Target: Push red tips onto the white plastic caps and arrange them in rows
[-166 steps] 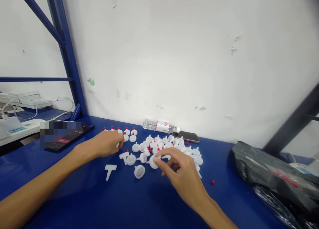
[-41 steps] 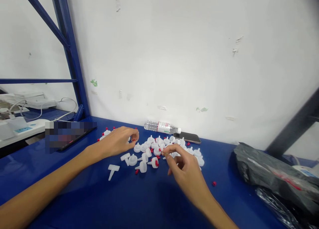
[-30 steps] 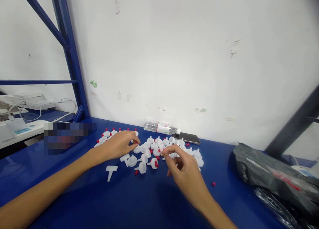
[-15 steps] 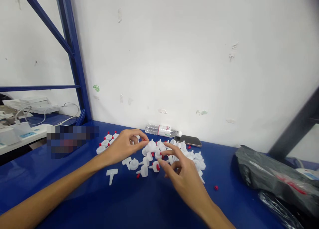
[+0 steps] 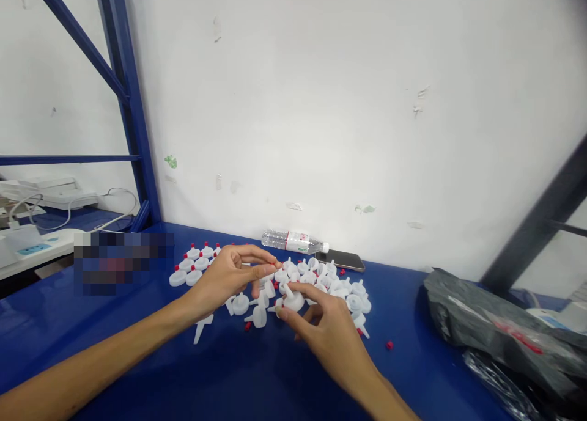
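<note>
My left hand (image 5: 232,277) is closed in a pinch above the left side of the loose pile, with a small red cap (image 5: 277,264) showing at its fingertips. My right hand (image 5: 328,323) grips a white nozzle lid (image 5: 293,300) between thumb and fingers, its spout pointing up. Around both hands lies a heap of white nozzle lids (image 5: 328,280) with several red caps among them. Left of the heap, white lids with red tips (image 5: 193,277) stand upright in rows, partly hidden by my left hand. One lid (image 5: 202,328) lies on its side near my left wrist.
A clear water bottle (image 5: 296,242) and a dark phone (image 5: 342,260) lie behind the heap by the wall. At the right is a grey plastic bag (image 5: 495,329). A loose red cap (image 5: 389,345) sits on the blue table (image 5: 257,378). A power strip (image 5: 50,244) stands far left.
My right hand has closed on a white nozzle lid and holds it upright. My left hand stays pinched close by. The view has shifted slightly, uncovering more of the standing lids.
</note>
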Tool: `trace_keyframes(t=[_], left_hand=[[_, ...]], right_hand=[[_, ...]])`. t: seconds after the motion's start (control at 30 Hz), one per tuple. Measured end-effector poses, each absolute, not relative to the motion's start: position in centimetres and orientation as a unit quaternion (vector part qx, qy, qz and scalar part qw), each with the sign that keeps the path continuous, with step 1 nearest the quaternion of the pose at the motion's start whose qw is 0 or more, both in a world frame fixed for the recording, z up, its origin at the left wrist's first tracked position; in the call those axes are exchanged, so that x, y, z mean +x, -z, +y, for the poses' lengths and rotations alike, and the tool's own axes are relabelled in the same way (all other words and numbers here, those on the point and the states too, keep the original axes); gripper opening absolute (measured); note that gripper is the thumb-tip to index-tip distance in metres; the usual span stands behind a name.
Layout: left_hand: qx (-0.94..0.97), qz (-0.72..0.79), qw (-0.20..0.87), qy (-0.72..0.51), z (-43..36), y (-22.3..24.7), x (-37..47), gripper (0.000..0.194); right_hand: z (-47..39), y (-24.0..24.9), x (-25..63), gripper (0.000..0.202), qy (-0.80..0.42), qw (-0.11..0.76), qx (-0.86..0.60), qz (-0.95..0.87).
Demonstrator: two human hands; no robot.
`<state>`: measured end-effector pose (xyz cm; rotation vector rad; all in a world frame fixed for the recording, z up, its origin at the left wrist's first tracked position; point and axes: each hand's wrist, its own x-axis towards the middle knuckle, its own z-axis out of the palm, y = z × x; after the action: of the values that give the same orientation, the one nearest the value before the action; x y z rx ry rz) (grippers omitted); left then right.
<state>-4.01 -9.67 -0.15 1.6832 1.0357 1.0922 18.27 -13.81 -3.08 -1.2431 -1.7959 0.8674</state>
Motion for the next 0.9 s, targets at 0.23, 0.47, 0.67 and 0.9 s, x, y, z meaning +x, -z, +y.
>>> trace_keyframes(t=[0.23,0.47,0.67,0.9], left_hand=[[0.669,0.382,0.506,-0.387,-10.4,1.5,-2.6,0.033],[0.654,0.366,0.519,-0.411,-10.6,2.3,-2.0,0.035],[0.682,0.406,0.434,-0.425,-10.0,0.9,-3.3,0.037],[0.773,0.549,0.07,-0.31,-6.8,-1.3,-7.9,0.028]], right_hand=[[-13.9,3.3,18.3,0.052,-0.346,0.383,-0.472,-0.715],[-14.1,3.7,17.9,0.066,-0.436,0.407,-0.438,-0.673],[-14.3,3.2,18.0,0.073,-0.448,0.429,-0.443,-0.647],[-14.2,3.0,18.6,0.056,-0.415,0.465,-0.44,-0.646]])
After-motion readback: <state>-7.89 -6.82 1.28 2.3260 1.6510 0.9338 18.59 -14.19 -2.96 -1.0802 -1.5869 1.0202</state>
